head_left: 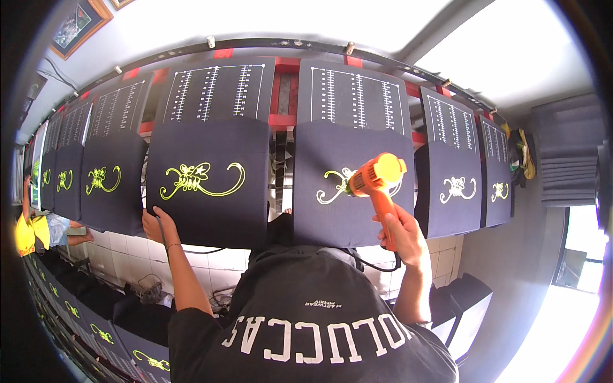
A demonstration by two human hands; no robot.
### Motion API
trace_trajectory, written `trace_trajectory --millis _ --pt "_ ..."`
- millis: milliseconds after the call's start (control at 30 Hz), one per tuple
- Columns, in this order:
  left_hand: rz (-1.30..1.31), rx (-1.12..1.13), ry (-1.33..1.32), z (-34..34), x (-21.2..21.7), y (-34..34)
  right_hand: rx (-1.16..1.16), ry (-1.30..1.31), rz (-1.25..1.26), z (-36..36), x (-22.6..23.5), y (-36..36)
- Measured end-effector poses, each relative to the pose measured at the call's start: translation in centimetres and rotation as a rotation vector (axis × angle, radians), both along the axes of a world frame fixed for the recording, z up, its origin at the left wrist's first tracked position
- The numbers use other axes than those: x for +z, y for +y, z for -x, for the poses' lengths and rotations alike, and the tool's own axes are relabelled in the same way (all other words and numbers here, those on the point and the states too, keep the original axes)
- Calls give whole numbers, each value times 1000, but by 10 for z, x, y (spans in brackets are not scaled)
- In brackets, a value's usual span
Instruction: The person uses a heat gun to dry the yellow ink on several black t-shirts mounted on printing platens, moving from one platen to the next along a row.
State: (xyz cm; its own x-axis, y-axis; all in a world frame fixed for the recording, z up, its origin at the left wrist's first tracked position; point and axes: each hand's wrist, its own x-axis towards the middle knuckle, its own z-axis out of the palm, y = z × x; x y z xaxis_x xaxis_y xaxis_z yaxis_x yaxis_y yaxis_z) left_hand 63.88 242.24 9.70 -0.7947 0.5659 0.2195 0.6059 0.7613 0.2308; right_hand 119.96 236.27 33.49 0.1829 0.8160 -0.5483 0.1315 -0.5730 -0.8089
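Observation:
My right hand [403,233] is wrapped round the handle of an orange heat gun [381,173]. Its nozzle points left, over the pale yellow print [331,186] on a dark fabric panel [322,223], and the tool's body hides part of that design. At the lower left edge of the neighbouring dark panel [211,223], my left hand [159,228] is closed on a black cord [164,237] that passes along its wrist. A bright yellow-green scroll design with a star [203,181] shows on this panel.
More boards with dark printed panels [454,187] line the red frame [286,120] on both sides. White ruled grids [214,89] mark their upper ends. Another row of panels [102,333] is behind at lower left. A person in yellow [32,235] is at far left.

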Motion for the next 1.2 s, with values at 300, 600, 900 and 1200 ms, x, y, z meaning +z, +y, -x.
trace_trajectory --millis 300,600,900,1200 --pt "-2 9 22 8 -9 -1 -64 3 -66 -6 -14 -14" --pt "-26 21 51 0 0 0 165 59 -6 16 -3 -1" --pt "-22 36 34 -4 4 0 194 167 4 24 -2 -15" --pt "38 31 10 -7 2 5 294 217 -5 17 -4 3"
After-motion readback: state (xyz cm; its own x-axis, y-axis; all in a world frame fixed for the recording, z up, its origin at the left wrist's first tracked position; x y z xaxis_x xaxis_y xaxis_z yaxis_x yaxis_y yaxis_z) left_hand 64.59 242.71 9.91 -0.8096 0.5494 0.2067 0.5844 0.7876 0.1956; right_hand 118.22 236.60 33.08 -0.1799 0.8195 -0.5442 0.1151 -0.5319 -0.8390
